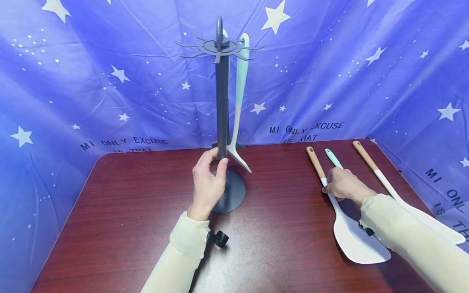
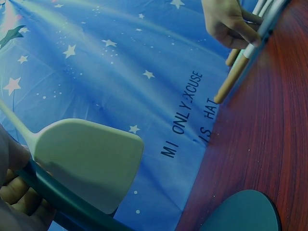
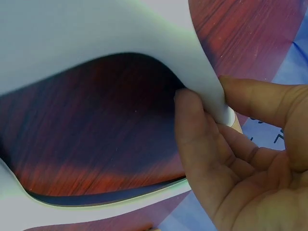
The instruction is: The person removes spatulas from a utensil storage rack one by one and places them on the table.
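With my left hand (image 1: 209,179) I grip the dark pole of a utensil stand (image 1: 222,110) near its lower part. A mint-handled turner (image 1: 240,77) hangs from the stand's hook ring, and its pale blade (image 2: 91,159) shows behind the pole in the left wrist view. At the right, my right hand (image 1: 346,185) pinches the white neck of a wooden-handled spatula (image 1: 360,240) between thumb and fingers (image 3: 190,115). Its broad white head lies low over the table. A second mint handle (image 1: 333,158) sticks out beyond my right hand; the rest of that utensil is mostly hidden.
Another wooden-handled white utensil (image 1: 381,179) lies at the far right, partly under my right sleeve. The round stand base (image 1: 234,191) sits on the red-brown table (image 1: 128,211). Star-printed blue cloth (image 1: 146,81) hangs close behind and at both sides.
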The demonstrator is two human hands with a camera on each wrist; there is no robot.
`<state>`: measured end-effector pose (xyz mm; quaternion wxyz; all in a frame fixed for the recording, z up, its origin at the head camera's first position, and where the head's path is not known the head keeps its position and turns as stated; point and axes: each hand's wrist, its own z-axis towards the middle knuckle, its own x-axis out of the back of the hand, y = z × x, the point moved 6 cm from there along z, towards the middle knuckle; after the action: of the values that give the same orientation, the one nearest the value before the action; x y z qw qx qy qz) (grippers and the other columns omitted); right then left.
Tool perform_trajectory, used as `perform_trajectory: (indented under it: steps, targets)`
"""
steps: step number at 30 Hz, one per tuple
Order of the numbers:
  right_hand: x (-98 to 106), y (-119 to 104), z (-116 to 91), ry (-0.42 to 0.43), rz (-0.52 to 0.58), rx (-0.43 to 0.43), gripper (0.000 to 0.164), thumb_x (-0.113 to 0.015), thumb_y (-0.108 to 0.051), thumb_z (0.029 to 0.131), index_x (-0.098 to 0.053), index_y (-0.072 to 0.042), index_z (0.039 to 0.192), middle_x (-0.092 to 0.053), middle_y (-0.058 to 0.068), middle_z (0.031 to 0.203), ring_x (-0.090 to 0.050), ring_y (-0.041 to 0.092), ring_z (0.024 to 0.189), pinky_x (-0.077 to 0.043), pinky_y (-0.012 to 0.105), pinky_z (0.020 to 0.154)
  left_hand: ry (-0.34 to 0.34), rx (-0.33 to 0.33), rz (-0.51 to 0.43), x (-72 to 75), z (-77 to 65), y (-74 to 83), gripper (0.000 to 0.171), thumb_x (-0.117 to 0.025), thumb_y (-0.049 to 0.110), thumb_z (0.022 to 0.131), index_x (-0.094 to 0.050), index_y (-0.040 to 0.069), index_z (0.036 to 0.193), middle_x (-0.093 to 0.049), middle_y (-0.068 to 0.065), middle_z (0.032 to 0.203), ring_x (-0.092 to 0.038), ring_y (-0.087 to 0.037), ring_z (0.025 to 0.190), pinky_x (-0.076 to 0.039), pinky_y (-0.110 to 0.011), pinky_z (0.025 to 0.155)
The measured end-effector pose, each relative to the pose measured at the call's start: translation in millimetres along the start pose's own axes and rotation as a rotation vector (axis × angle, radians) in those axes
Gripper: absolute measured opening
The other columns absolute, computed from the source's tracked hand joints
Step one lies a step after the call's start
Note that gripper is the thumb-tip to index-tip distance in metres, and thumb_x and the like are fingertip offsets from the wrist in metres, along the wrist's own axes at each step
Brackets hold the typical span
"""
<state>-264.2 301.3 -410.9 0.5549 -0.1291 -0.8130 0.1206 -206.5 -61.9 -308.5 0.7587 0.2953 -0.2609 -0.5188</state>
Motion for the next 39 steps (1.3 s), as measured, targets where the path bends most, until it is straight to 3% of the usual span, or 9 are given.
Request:
perform_trajectory:
  steps: [2, 9, 12, 19, 26, 39]
  targets:
    - [-1, 0, 0, -0.005, 0.009, -0.001, 0.015, -0.069, -0.008, 0.081, -0.057, 0.002, 0.078, -0.058, 0.014, 0.072, -0.061, 0.019, 0.059, -0.054, 0.03, 0.052, 0.0, 0.003, -0.002, -0.2, -0.2, -1.2, 0.02, -0.061, -0.018, 0.078, -0.064, -0.011, 0.097, -0.064, -0.022, 0.085, -0.062, -0.032, 0.079, -0.055, -0.045, 0.074]
    - [-1, 0, 0, -0.011, 0.015, -0.008, 0.016, -0.069, -0.008, 0.081, -0.057, 0.002, 0.077, -0.058, 0.014, 0.072, -0.06, 0.019, 0.06, -0.054, 0.03, 0.052, 0.0, -0.011, -0.007, -3.6, -5.5, -30.7, 0.02, -0.064, -0.008, 0.081, -0.067, -0.001, 0.1, -0.066, -0.011, 0.088, -0.063, -0.021, 0.082, -0.055, -0.035, 0.076]
    - [-1, 1, 0, -0.014, 0.012, -0.012, 0.016, -0.069, -0.008, 0.081, -0.057, 0.002, 0.077, -0.057, 0.013, 0.072, -0.06, 0.02, 0.061, -0.054, 0.03, 0.052, -0.004, -0.01, -0.001, -4.2, -6.6, -36.3, 0.02, -0.064, -0.005, 0.082, -0.067, 0.0, 0.101, -0.066, -0.009, 0.088, -0.063, -0.02, 0.083, -0.054, -0.032, 0.076]
    - [-2, 0, 2, -0.006, -0.01, -0.014, 0.017, -0.069, -0.009, 0.081, -0.058, 0.003, 0.079, -0.057, 0.012, 0.07, -0.058, 0.02, 0.06, -0.052, 0.029, 0.051, -0.004, 0.0, 0.004, -4.0, -6.1, -36.4, 0.02, -0.064, -0.004, 0.083, -0.067, 0.001, 0.102, -0.065, -0.008, 0.089, -0.063, -0.018, 0.084, -0.054, -0.03, 0.078]
    - [-3, 0, 3, 0.001, -0.044, -0.021, 0.017, -0.069, -0.011, 0.081, -0.058, 0.002, 0.078, -0.058, 0.011, 0.068, -0.059, 0.018, 0.058, -0.051, 0.029, 0.052, 0.0, -0.001, -0.008, -4.5, -6.5, -35.6, 0.02, -0.065, -0.007, 0.082, -0.067, 0.0, 0.101, -0.066, -0.012, 0.09, -0.063, -0.024, 0.083, -0.054, -0.036, 0.077]
    - [-4, 1, 2, -0.008, 0.015, -0.033, 0.021, -0.069, -0.007, 0.081, -0.055, 0.007, 0.086, -0.056, 0.016, 0.072, -0.062, 0.019, 0.057, -0.055, 0.03, 0.051, -0.006, 0.01, -0.007, -4.0, -7.0, -35.8, 0.021, -0.064, -0.006, 0.083, -0.068, 0.001, 0.102, -0.066, -0.009, 0.089, -0.063, -0.022, 0.084, -0.055, -0.035, 0.078]
